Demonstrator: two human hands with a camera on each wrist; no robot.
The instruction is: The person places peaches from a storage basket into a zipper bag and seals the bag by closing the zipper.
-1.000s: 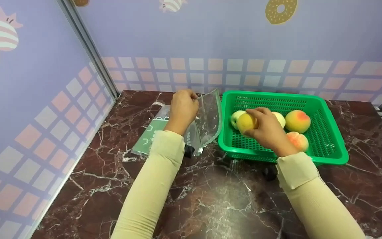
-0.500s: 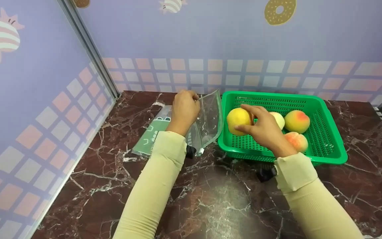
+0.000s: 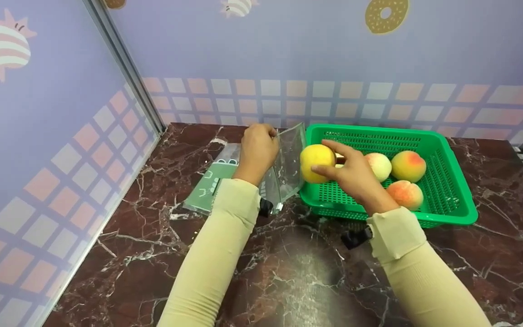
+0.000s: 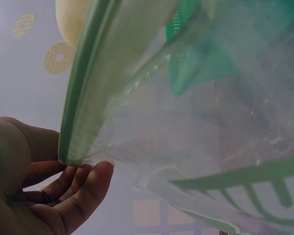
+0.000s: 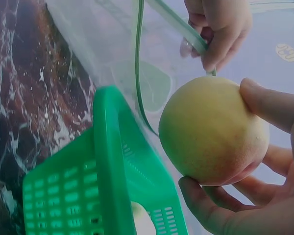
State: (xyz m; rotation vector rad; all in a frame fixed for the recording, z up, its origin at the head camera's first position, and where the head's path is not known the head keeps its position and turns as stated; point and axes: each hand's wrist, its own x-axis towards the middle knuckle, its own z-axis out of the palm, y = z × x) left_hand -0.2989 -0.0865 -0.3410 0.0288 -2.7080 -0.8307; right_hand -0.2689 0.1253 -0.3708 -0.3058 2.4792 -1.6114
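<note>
My left hand [image 3: 260, 150] pinches the upper corner of a clear zip bag [image 3: 291, 159] with a green printed panel. In the left wrist view, thumb and fingers grip the green zip edge [image 4: 83, 83], and the mouth of the bag gapes. My right hand [image 3: 354, 175] holds a yellow peach [image 3: 317, 163] between thumb and fingers, over the left rim of the green basket [image 3: 459, 181]. The right wrist view shows this peach [image 5: 213, 132] with a reddish underside, close beside the bag's mouth. Several more peaches, such as a pale one [image 3: 378, 166], lie in the basket.
The basket stands on a dark red marbled table [image 3: 307, 272], right of the bag. A patterned purple wall [image 3: 288, 54] closes off the back, and another panel [image 3: 61, 136] rises at the left. A white slider [image 3: 278, 207] sits at the bag's lower edge.
My right hand has lifted the yellow peach from among the others and carried it left to the basket's rim beside the bag. My left hand keeps its pinch on the bag, shifting slightly right.
</note>
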